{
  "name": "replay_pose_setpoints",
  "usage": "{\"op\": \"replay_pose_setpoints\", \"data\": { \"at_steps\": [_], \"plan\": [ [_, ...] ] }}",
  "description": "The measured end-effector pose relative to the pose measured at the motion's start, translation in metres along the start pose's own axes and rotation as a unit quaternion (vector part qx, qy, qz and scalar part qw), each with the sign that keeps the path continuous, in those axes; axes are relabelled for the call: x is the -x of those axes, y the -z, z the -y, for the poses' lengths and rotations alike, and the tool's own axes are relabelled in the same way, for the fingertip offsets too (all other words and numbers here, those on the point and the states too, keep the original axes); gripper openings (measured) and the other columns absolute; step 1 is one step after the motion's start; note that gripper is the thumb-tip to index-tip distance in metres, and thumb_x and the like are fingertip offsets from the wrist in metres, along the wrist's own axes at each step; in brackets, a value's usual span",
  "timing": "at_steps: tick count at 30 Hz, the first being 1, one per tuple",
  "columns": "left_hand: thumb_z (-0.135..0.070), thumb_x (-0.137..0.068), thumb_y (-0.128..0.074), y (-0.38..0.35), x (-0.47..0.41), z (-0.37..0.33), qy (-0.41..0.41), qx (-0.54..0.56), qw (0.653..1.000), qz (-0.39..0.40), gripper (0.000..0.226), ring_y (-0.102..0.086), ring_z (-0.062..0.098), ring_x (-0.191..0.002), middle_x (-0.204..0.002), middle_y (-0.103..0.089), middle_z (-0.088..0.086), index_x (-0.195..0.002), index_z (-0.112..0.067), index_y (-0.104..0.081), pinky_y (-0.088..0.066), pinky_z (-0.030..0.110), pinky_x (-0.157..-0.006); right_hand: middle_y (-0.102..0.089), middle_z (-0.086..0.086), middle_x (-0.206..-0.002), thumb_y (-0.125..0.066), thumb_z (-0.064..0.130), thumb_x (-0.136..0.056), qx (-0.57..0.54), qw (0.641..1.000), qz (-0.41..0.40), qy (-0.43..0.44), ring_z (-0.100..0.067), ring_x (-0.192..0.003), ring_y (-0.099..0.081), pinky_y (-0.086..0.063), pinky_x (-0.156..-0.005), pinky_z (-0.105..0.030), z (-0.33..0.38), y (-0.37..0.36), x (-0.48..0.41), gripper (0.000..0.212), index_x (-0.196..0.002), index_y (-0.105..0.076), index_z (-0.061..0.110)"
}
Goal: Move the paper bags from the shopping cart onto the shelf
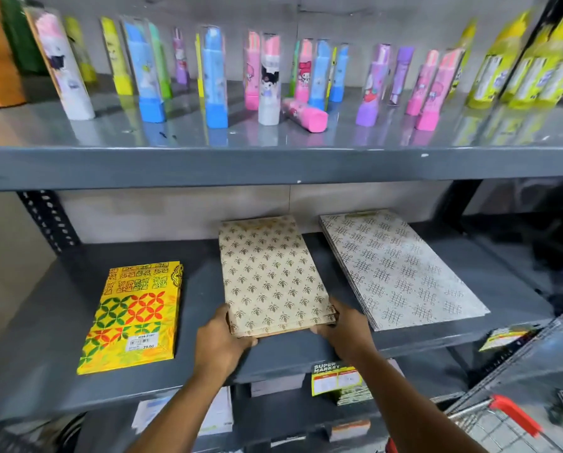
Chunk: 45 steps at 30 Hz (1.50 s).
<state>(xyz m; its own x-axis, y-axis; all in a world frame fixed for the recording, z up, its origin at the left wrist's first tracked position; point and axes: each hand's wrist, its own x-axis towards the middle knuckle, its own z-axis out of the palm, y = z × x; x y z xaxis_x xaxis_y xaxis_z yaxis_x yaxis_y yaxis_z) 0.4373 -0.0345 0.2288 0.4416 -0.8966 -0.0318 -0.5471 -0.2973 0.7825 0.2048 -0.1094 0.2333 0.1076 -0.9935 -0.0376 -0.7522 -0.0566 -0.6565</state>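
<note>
A stack of beige paper bags (270,273) with a gold leaf print lies flat in the middle of the grey middle shelf (61,361). My left hand (219,338) grips its near left corner and my right hand (347,325) grips its near right corner. Left of it lies a stack of yellow patterned bags (134,318) with a price sticker. To the right lies a stack of white bags (401,269) with a grid print. The shopping cart (515,420), with a red handle, shows at the bottom right.
The upper shelf (273,165) carries many upright colourful character bottles, one pink one (304,114) lying on its side, and yellow packs at the right. Price tags (335,379) hang on the shelf's front edge. Boxes and cards lie on the shelf below.
</note>
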Motion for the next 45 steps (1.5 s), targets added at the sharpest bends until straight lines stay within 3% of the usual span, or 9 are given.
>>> {"op": "replay_pose_setpoints", "data": {
  "at_steps": [3, 7, 18, 23, 28, 34, 36, 41, 45],
  "plan": [
    [-0.026, -0.049, -0.09, 0.0, 0.004, 0.003, -0.001, -0.003, 1.0, -0.031, 0.072, -0.068, 0.018, -0.09, -0.105, -0.075, 0.0, -0.115, -0.017, -0.061, -0.044, 0.02, -0.067, -0.075, 0.01, -0.097, -0.081, 0.038, -0.066, 0.007, 1.0, -0.01, 0.012, -0.005, -0.074, -0.057, -0.039, -0.056, -0.009, -0.005, -0.003, 0.0, 0.057, -0.119, -0.061, 0.032],
    [-0.026, -0.05, -0.091, -0.001, 0.004, 0.003, 0.003, -0.006, 0.999, -0.047, 0.074, -0.069, 0.019, -0.094, -0.107, -0.075, 0.002, -0.117, -0.015, -0.062, -0.046, 0.021, -0.071, -0.076, 0.009, -0.102, -0.083, 0.041, -0.065, -0.007, 1.0, -0.004, 0.004, -0.007, -0.088, -0.069, -0.057, -0.079, -0.026, -0.011, -0.008, -0.003, 0.064, -0.124, -0.06, 0.028],
    [-0.035, -0.053, -0.089, 0.012, -0.001, 0.0, -0.001, -0.043, 0.999, 0.027, 0.088, -0.06, 0.028, -0.115, -0.13, -0.064, 0.008, -0.13, -0.015, -0.051, -0.051, 0.036, -0.089, -0.066, 0.007, -0.122, -0.078, 0.037, -0.074, -0.04, 0.997, 0.03, 0.051, -0.01, -0.111, -0.062, -0.047, -0.092, -0.021, -0.016, -0.007, 0.003, 0.064, -0.129, -0.048, 0.027],
    [-0.068, -0.067, -0.061, -0.023, 0.034, -0.048, -0.185, -0.079, 0.977, -0.074, 0.104, -0.013, 0.027, -0.148, -0.16, -0.018, 0.008, -0.147, -0.012, -0.028, -0.023, 0.044, -0.118, -0.056, -0.005, -0.133, -0.065, 0.041, -0.083, -0.034, 0.977, -0.195, 0.082, -0.022, -0.124, -0.049, -0.039, -0.104, -0.033, -0.047, 0.052, -0.007, 0.059, -0.134, -0.047, 0.018],
    [-0.052, -0.086, -0.053, -0.123, 0.057, -0.12, -0.162, 0.075, 0.967, 0.18, 0.09, 0.0, 0.01, -0.148, -0.161, 0.0, -0.004, -0.153, -0.015, -0.006, -0.005, 0.022, -0.118, -0.059, -0.029, -0.121, -0.065, 0.024, -0.085, 0.027, 0.95, -0.292, -0.106, -0.046, -0.114, -0.051, -0.042, -0.097, -0.05, -0.133, 0.138, -0.032, 0.046, -0.121, -0.054, -0.002],
    [-0.022, -0.091, -0.056, -0.182, 0.042, -0.165, 0.017, 0.202, 0.945, 0.256, 0.069, -0.041, 0.024, -0.137, -0.156, -0.032, 0.007, -0.15, -0.012, -0.021, -0.04, 0.029, -0.104, -0.061, -0.028, -0.117, -0.058, 0.026, -0.088, 0.009, 0.974, -0.13, -0.183, -0.042, -0.106, -0.058, -0.044, -0.081, -0.039, -0.192, 0.172, -0.041, 0.039, -0.114, -0.052, -0.002],
    [-0.023, -0.093, -0.053, -0.184, 0.038, -0.164, 0.021, 0.183, 0.948, 0.259, 0.069, -0.036, 0.024, -0.14, -0.158, -0.027, 0.006, -0.151, -0.014, -0.017, -0.034, 0.035, -0.112, -0.061, -0.025, -0.119, -0.057, 0.028, -0.089, 0.023, 0.979, -0.12, -0.166, -0.039, -0.107, -0.057, -0.041, -0.078, -0.035, -0.192, 0.171, -0.042, 0.038, -0.114, -0.051, 0.0],
    [-0.035, -0.098, -0.037, -0.171, 0.044, -0.158, -0.135, -0.025, 0.972, 0.191, 0.067, -0.008, 0.026, -0.149, -0.162, -0.002, 0.011, -0.152, -0.007, -0.007, -0.005, 0.032, -0.12, -0.027, -0.02, -0.156, -0.05, 0.035, -0.094, 0.181, 0.966, -0.173, -0.06, -0.035, -0.144, -0.023, -0.025, -0.115, -0.047, -0.193, 0.175, -0.022, 0.064, -0.146, -0.028, 0.005],
    [-0.042, -0.098, -0.024, -0.139, 0.048, -0.152, -0.32, -0.221, 0.919, 0.062, 0.067, 0.002, 0.025, -0.15, -0.161, 0.008, 0.011, -0.149, -0.013, 0.007, -0.002, 0.033, -0.12, -0.015, -0.016, -0.161, -0.04, 0.034, -0.096, 0.259, 0.939, -0.221, 0.044, -0.033, -0.149, -0.011, -0.013, -0.119, -0.049, -0.168, 0.178, 0.004, 0.062, -0.15, -0.021, 0.008]
  ]
}}
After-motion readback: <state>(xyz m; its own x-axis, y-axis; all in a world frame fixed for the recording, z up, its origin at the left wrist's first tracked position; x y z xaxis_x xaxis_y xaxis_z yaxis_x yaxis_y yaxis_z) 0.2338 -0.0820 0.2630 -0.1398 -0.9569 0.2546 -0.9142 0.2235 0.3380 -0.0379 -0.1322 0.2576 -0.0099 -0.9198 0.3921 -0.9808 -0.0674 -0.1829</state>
